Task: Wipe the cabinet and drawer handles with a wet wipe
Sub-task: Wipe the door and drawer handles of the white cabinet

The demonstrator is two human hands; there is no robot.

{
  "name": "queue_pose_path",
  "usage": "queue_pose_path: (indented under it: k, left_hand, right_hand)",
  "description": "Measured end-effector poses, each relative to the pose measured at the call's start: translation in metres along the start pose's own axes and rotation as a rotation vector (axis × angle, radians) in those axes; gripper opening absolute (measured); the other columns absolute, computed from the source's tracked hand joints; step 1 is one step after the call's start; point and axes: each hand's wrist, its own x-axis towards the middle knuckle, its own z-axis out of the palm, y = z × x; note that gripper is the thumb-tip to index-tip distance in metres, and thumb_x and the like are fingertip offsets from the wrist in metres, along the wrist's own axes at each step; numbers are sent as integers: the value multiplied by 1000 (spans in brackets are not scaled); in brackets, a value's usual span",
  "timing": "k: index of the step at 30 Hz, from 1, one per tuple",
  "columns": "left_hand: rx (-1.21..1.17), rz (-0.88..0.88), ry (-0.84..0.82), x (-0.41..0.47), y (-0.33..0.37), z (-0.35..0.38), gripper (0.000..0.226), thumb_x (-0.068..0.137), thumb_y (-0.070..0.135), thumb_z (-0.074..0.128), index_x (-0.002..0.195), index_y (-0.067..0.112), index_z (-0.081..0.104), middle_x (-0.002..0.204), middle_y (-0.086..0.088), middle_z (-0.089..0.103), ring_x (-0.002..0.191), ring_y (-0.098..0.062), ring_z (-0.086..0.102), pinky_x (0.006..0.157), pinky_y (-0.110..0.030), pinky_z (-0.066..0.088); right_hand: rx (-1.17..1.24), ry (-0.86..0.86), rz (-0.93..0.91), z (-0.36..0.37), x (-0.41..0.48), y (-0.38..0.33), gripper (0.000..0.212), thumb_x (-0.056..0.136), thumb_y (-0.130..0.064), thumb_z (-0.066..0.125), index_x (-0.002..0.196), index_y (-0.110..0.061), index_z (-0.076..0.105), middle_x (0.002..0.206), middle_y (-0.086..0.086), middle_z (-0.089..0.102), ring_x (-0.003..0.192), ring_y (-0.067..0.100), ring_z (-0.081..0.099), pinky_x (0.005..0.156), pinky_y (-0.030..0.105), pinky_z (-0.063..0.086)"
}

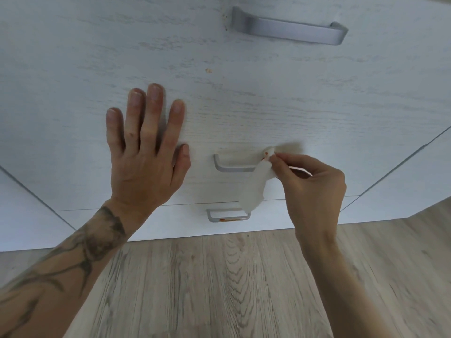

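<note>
Wet wipe point(253, 189): white, pinched in fingertips of right hand point(314, 186). Stained upper corner pressed on right end of middle handle point(235, 167), tail hanging toward lowest handle point(228, 215).
Near: wood-look floor point(219, 289).
Lowest handle: reddish smear on bar, likely not yet wiped, just below wipe's tail.
Middle handle: long axis left-right. Bare bar runs left from right hand, so stroke likely goes leftward.
Left hand point(144, 147): flat, fingers spread, on drawer front point(268, 106) just left of middle handle.
Farthest up: top handle point(288, 30), well apart from both hands.

The wipe point(253, 189) and right hand point(314, 189) hide the right end of the middle handle point(231, 169); the picture's edges cut off both forearms point(73, 269).
</note>
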Motion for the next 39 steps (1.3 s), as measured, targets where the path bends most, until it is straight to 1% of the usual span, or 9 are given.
queue_pose_path:
  k: [12, 16, 20, 24, 28, 31, 33, 36, 39]
  left_hand:
    - [-5, 1, 13, 1, 0, 1, 77, 106, 35, 46, 168, 13, 6, 164, -22, 13, 161, -27, -13, 130, -51, -3]
    - [-3, -3, 9, -1, 0, 2, 77, 106, 36, 45, 168, 13, 5, 166, -21, 10, 161, -28, -13, 130, -52, -3]
    - [1, 6, 8, 1, -1, 2, 77, 106, 36, 44, 168, 13, 4, 165, -22, 11, 161, -27, -14, 130, -51, -4]
    - [-4, -2, 3, 0, -1, 1, 77, 106, 36, 44, 168, 13, 5, 166, -21, 10, 161, -27, -14, 130, -51, -4]
    - [3, 6, 7, 0, -1, 1, 76, 106, 36, 44, 168, 12, 6, 167, -20, 8, 161, -28, -13, 131, -51, -4]
    - [-1, 4, 14, 0, -1, 2, 76, 106, 36, 44, 168, 12, 7, 166, -21, 11, 161, -28, -12, 131, -51, -3]
    - [-7, 4, 11, 0, -1, 0, 76, 107, 36, 44, 168, 13, 6, 166, -21, 11, 161, -28, -12, 131, -51, -3]
    - [-19, 3, -5, 1, -1, -2, 77, 107, 37, 44, 168, 14, 2, 167, -18, 6, 161, -26, -14, 131, -50, -5]
    - [-12, 3, -16, 1, 0, -3, 79, 107, 36, 47, 167, 15, 0, 167, -16, 4, 160, -26, -15, 131, -49, -6]
  right_hand:
    - [-53, 3, -41, 1, 1, 0, 6, 89, -22, 84, 92, -28, 84, 86, -12, 80, 81, 0, 75, 72, 8, 51]
    - [10, -11, -63, -4, -13, 1, 12, 89, -18, 84, 91, -30, 82, 87, -12, 80, 84, -1, 75, 75, 7, 53]
    - [-55, -5, -68, 1, 5, 0, 7, 89, -20, 84, 93, -26, 84, 86, -11, 80, 82, -2, 74, 73, 5, 50]
    - [-39, -36, -105, -4, -9, 1, 14, 90, -17, 83, 93, -30, 82, 88, -14, 78, 83, -2, 74, 75, 7, 53]
    - [-100, -86, -258, -8, -32, 6, 15, 89, -12, 83, 94, -26, 84, 91, -16, 77, 88, 3, 75, 78, 10, 55]
    - [-185, -67, -506, 4, -48, 11, 11, 90, -10, 81, 99, -15, 84, 100, -9, 76, 96, 2, 73, 76, 7, 52]
    - [-224, -48, -648, 15, -51, 16, 12, 90, -7, 81, 102, -9, 83, 104, -1, 75, 99, 2, 70, 82, 8, 53]
    - [-305, -27, -762, 29, -44, 25, 14, 91, -3, 81, 104, -5, 83, 108, 6, 75, 100, 11, 71, 91, 13, 54]
    - [-319, -14, -831, 38, -36, 30, 12, 94, -4, 79, 105, -5, 83, 107, 8, 75, 98, 22, 74, 91, 25, 59]
